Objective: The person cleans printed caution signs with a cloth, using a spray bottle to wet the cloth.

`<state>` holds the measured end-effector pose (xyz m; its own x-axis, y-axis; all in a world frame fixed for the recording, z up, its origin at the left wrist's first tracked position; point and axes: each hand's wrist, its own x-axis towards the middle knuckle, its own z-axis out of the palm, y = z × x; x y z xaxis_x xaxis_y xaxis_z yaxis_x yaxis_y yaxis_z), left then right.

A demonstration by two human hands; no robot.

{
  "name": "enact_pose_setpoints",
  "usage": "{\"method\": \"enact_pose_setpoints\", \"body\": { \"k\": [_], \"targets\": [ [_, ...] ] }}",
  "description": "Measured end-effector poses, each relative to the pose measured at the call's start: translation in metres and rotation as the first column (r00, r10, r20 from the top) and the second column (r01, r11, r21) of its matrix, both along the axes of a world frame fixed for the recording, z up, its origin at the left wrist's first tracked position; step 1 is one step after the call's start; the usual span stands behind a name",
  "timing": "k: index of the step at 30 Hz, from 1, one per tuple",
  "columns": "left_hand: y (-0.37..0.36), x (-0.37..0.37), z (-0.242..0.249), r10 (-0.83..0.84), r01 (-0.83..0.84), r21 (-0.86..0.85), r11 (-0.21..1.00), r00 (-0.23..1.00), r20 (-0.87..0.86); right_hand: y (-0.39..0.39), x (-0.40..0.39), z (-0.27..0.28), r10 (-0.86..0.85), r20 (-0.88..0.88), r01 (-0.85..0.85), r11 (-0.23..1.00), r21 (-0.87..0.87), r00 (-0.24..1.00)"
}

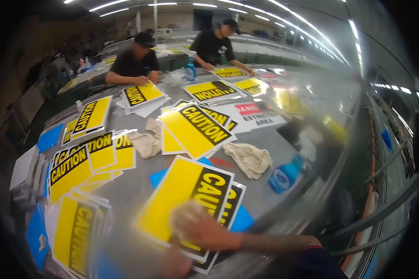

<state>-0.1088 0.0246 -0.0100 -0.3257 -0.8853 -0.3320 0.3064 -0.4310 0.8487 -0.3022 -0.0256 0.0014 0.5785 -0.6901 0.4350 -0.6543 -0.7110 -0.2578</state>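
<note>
In front of me lies a yellow-and-black caution sign [172, 188], on top of another sign [235, 197] that sticks out along its right side. My right hand [209, 230] presses on its face, blurred, closed over what looks like a pale cloth [186, 215]. At the sign's near edge is my left hand [177, 260], its fingers too smeared to read. Blue sheets [243, 219] show from under the signs. A crumpled beige rag [249, 159] rests beyond them, and a spray bottle of blue liquid [286, 174] lies to the right.
More caution signs [198, 128] are piled in the middle, with others [77, 232] stacked at the left. A second rag [147, 139] lies between piles. Two co-workers, one person [134, 60] and another person [216, 46], handle signs across the table. A metal rail [381, 209] runs at the right.
</note>
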Motion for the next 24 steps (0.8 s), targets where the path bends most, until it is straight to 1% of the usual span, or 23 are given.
{"method": "enact_pose_setpoints", "body": {
  "k": [1,3,5,6,7,8,9,10,11,13,14,15,17,18,19,20,21,22,23,24],
  "targets": [
    [-0.001,-0.003,0.003,0.194,-0.108,0.298,0.948,0.941,-0.278,0.02,0.016,0.005,0.016,0.094,-0.025,0.996,0.09,0.995],
    [-0.005,0.003,-0.021,0.143,-0.044,0.329,0.943,0.948,-0.283,0.014,0.008,-0.004,0.105,0.089,-0.114,0.989,0.096,0.99],
    [-0.004,0.004,-0.033,0.149,-0.032,0.348,0.937,0.938,-0.314,-0.022,-0.018,-0.001,0.027,-0.027,-0.028,0.999,-0.045,0.999],
    [0.001,-0.003,-0.007,0.103,-0.05,0.25,0.967,0.974,-0.204,-0.047,-0.042,-0.004,-0.055,-0.196,0.025,0.988,-0.149,0.979],
    [0.0,-0.004,0.0,0.121,-0.054,0.282,0.958,0.967,-0.226,-0.066,-0.061,-0.007,-0.193,-0.222,0.163,0.976,-0.145,0.956],
    [-0.001,-0.004,0.005,0.142,-0.059,0.313,0.948,0.958,-0.25,-0.083,-0.086,-0.017,-0.222,-0.28,0.18,0.969,-0.17,0.934],
    [0.0,-0.004,0.006,0.167,-0.064,0.347,0.936,0.947,-0.275,-0.096,-0.101,-0.023,-0.305,-0.239,0.282,0.951,-0.128,0.922],
    [-0.001,0.004,-0.023,0.004,0.049,0.213,0.976,0.971,-0.238,-0.095,-0.098,-0.025,-0.356,-0.197,0.346,0.934,-0.086,0.913],
    [-0.001,0.003,-0.019,0.074,0.007,0.271,0.963,0.956,-0.285,-0.093,-0.09,-0.021,-0.407,-0.158,0.405,0.913,-0.042,0.9],
    [-0.007,-0.005,-0.006,0.204,-0.055,0.376,0.925,0.907,-0.368,-0.052,-0.051,-0.014,-0.317,-0.314,0.306,0.948,-0.087,0.895],
    [-0.011,-0.009,0.003,0.25,-0.107,0.4,0.91,0.911,-0.327,-0.019,-0.016,-0.02,-0.217,-0.189,0.216,0.976,-0.027,0.958],
    [-0.008,-0.009,-0.012,0.314,-0.147,0.388,0.91,0.854,-0.414,0.005,0.008,-0.024,-0.118,-0.051,0.12,0.992,0.027,0.992],
    [-0.011,-0.009,-0.02,0.265,-0.145,0.273,0.951,0.835,-0.482,0.008,0.006,-0.009,-0.032,0.042,0.027,0.992,0.121,0.999],
    [-0.01,-0.006,-0.022,0.217,-0.098,0.275,0.956,0.868,-0.447,-0.017,-0.013,-0.016,-0.069,-0.043,0.068,0.997,-0.019,0.997],
    [-0.011,-0.006,-0.022,0.164,-0.049,0.273,0.961,0.894,-0.418,-0.034,-0.033,-0.01,-0.183,-0.02,0.181,0.98,-0.087,0.983],
    [-0.009,-0.01,-0.006,0.173,-0.059,0.286,0.957,0.903,-0.393,-0.059,-0.056,-0.009,-0.277,-0.086,0.268,0.958,-0.104,0.957],
    [-0.008,-0.012,-0.003,0.175,-0.079,0.259,0.963,0.911,-0.373,-0.077,-0.074,-0.014,-0.379,-0.117,0.361,0.921,-0.149,0.918],
    [-0.006,-0.004,-0.023,0.105,-0.059,0.191,0.98,0.965,-0.24,-0.088,-0.081,-0.021,-0.424,-0.068,0.417,0.904,-0.095,0.903],
    [-0.005,-0.003,-0.023,0.115,-0.069,0.194,0.978,0.965,-0.236,-0.094,-0.08,-0.018,-0.467,-0.021,0.465,0.884,-0.043,0.884],
    [-0.005,-0.002,-0.023,0.125,-0.079,0.198,0.977,0.965,-0.232,-0.083,-0.072,-0.02,-0.392,-0.132,0.386,0.92,-0.073,0.91]
  ]
}}
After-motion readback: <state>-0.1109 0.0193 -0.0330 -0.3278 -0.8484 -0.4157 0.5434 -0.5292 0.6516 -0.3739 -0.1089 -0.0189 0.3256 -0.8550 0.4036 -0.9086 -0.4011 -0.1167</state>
